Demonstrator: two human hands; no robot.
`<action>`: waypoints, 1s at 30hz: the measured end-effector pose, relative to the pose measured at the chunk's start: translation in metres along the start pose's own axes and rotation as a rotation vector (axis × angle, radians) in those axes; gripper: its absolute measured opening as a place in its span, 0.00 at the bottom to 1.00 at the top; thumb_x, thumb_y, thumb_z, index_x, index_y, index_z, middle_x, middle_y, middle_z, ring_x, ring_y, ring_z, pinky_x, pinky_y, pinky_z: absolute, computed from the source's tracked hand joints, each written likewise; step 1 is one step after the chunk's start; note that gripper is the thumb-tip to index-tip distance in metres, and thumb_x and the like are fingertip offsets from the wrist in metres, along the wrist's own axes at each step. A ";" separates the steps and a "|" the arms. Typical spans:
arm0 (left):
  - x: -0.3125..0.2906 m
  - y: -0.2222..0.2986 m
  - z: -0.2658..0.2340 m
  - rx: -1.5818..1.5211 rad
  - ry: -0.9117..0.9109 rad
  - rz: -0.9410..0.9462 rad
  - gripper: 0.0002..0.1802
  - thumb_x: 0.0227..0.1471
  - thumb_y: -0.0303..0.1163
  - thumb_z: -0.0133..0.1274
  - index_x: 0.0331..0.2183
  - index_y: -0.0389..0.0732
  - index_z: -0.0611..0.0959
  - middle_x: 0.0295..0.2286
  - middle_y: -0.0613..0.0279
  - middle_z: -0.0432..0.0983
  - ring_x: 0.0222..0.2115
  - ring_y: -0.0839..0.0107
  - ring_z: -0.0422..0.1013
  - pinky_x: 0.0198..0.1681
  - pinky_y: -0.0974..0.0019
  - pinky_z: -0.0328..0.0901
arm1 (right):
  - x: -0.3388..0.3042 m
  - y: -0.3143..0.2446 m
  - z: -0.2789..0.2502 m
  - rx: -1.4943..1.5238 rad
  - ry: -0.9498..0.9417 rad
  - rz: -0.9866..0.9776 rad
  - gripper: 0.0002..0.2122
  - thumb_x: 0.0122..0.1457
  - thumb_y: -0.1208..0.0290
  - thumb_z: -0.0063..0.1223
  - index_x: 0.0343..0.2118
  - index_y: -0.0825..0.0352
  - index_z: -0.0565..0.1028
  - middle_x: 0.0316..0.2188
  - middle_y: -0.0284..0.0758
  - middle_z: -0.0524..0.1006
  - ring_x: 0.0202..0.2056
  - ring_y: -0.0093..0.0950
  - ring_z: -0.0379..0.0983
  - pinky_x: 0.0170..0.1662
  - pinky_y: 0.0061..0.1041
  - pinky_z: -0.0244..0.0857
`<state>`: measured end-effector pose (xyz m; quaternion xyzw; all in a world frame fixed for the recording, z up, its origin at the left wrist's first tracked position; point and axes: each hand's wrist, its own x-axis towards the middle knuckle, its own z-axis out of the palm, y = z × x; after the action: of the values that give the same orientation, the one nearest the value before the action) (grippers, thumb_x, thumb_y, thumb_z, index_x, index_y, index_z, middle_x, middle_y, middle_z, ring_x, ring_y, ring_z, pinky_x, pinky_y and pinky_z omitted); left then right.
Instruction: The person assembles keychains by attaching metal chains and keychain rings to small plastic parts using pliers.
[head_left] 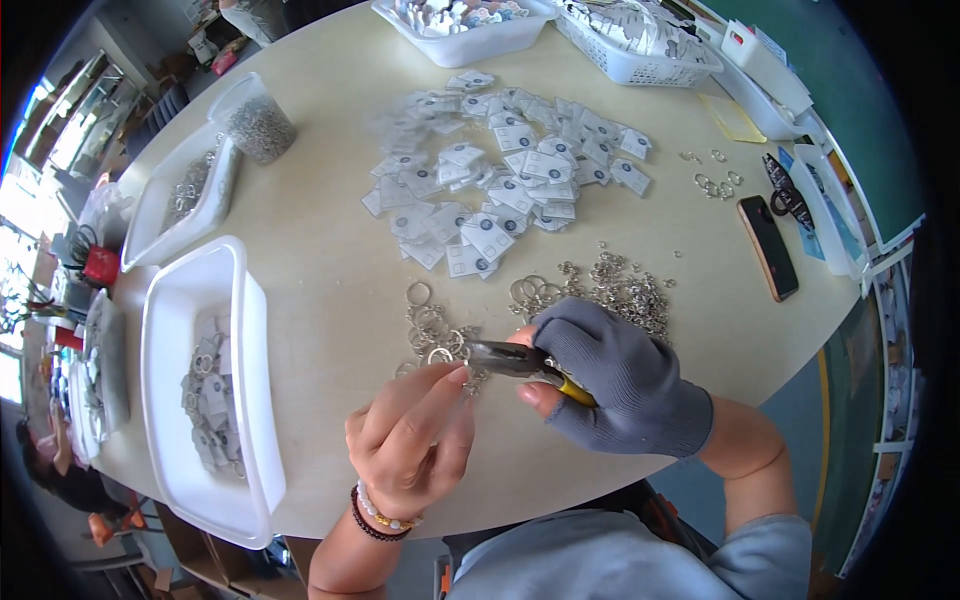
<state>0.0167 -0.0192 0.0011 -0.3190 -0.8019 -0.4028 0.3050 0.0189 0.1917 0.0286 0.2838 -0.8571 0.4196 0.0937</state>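
My right hand (632,385), in a grey fingerless glove, is closed round a pair of pliers (503,357) with dark metal jaws and a yellow handle. The jaws point left. Bare and wearing bead bracelets, my left hand (410,435) pinches with its fingertips right by the jaw tips. What it holds is too small and covered to tell. Just beyond those fingertips lies a loose pile of metal key rings and chain pieces (428,320). Past the pliers spreads a heap of small metal links (628,292), with a few larger rings (532,288) at its left.
Many clear tags (487,237) cover the table's middle. At left stand a white tub (262,400) of tagged pieces, a tray (150,225) and a cup (262,130) of metal parts. Far back are a tub (470,48) and basket (640,68); a phone (768,248) lies right.
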 end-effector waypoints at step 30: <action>-0.002 -0.005 0.001 0.261 -0.005 0.118 0.18 0.34 0.20 0.58 0.35 0.39 0.80 0.30 0.56 0.80 0.21 0.69 0.74 0.20 0.74 0.64 | -0.009 0.004 0.009 -0.247 -0.081 -0.049 0.10 0.54 0.65 0.56 0.30 0.66 0.71 0.24 0.36 0.67 0.22 0.34 0.69 0.22 0.32 0.64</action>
<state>0.0137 -0.0215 -0.0031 -0.3241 -0.8282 -0.2755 0.3648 0.0243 0.1906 0.0171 0.3077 -0.8980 0.2969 0.1036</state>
